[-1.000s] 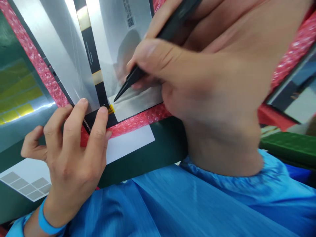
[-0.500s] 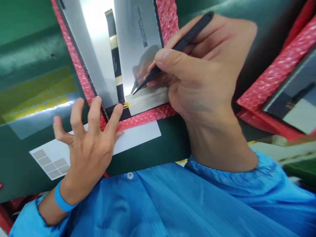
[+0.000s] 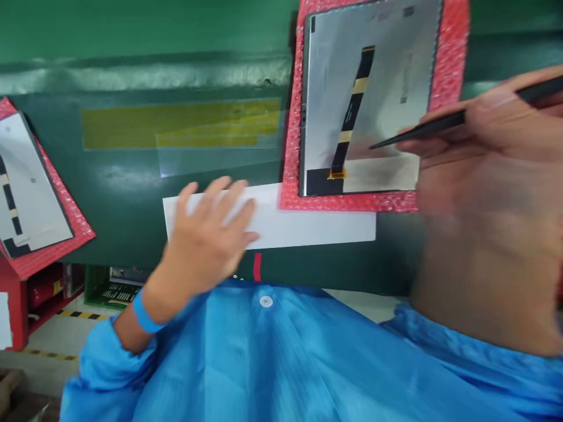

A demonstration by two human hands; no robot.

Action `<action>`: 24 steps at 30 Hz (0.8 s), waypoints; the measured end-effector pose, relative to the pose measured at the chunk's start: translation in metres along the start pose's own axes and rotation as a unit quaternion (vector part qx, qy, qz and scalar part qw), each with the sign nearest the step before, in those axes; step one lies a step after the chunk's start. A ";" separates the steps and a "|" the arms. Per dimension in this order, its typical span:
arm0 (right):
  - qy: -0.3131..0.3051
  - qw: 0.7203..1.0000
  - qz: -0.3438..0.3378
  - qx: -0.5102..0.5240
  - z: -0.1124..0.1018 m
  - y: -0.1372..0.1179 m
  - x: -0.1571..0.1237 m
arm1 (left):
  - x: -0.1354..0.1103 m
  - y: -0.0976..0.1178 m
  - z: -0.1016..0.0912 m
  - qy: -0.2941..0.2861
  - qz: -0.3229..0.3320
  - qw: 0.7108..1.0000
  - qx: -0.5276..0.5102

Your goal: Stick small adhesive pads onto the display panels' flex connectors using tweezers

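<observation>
Black tweezers (image 3: pixel 422 129) are gripped in my right hand (image 3: pixel 492 152), which is partly blurred. Their tip is over the silver back of a display panel (image 3: pixel 387 70), right of its ribbon cable (image 3: pixel 352 111). The cable is black with tan bands, and its lower end meets a gold-coloured connector (image 3: pixel 336 174) at the panel's bottom left. Under the panel lies a pink bubble-wrap sheet (image 3: pixel 455 53). My left hand (image 3: pixel 204 234), also blurred, is over a white paper strip (image 3: pixel 308 225), fingers spread and holding nothing; contact with the strip I cannot tell.
Clear film with yellow strips (image 3: pixel 176 126) lies on the green mat (image 3: pixel 132 223) left of the panel. At the far left, a second panel (image 3: pixel 35 181) rests on pink bubble wrap above a red stand (image 3: pixel 20 305). A green crate (image 3: pixel 99 287) stands below the mat's edge.
My left hand has come off the panel's connector corner and moved left over the paper strip. The tweezers remain in my right hand. The head view has turned, bringing the second panel into sight.
</observation>
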State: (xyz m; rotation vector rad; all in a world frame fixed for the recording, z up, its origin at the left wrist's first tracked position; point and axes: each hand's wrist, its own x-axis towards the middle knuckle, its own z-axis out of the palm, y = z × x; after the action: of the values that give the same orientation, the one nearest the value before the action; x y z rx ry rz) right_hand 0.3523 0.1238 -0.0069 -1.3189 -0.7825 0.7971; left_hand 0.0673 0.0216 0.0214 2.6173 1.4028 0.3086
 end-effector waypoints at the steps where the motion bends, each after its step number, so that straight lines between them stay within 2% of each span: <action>1: -0.043 0.998 -0.035 0.007 0.010 -0.006 -0.018 | -0.018 -0.014 -0.004 0.004 -0.026 1.000 -0.013; 2: -0.056 0.995 -0.083 0.029 0.021 -0.011 -0.038 | -0.034 -0.026 -0.005 0.004 -0.048 0.999 -0.020; 3: -0.093 0.992 -0.073 0.035 0.033 -0.014 -0.059 | -0.046 -0.035 -0.003 -0.001 -0.067 0.998 -0.022; 5: -0.225 0.974 0.012 0.010 0.056 -0.014 -0.097 | -0.061 -0.046 0.002 -0.007 -0.085 0.996 -0.022; 7: -0.292 0.955 0.058 0.010 0.071 -0.008 -0.123 | -0.064 -0.047 0.008 -0.012 -0.090 0.996 -0.023; 8: -0.305 0.950 0.066 0.010 0.076 -0.004 -0.130 | -0.063 -0.046 0.011 -0.008 -0.085 0.996 -0.025; 12: -0.313 0.948 0.049 -0.028 0.076 0.005 -0.133 | -0.058 -0.042 0.013 0.004 -0.065 0.997 -0.034; 16: -0.328 0.942 0.023 -0.062 0.072 0.005 -0.127 | -0.056 -0.042 0.011 0.004 -0.075 0.996 -0.039; 24: -0.367 0.927 0.041 -0.074 0.076 0.004 -0.122 | -0.054 -0.040 0.008 -0.004 -0.072 0.996 -0.048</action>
State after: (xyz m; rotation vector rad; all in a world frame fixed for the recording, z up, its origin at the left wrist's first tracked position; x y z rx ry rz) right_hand 0.2245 0.0585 -0.0088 -1.1821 -1.4035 1.3513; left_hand 0.0082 -0.0020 -0.0017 2.4229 1.5254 0.3369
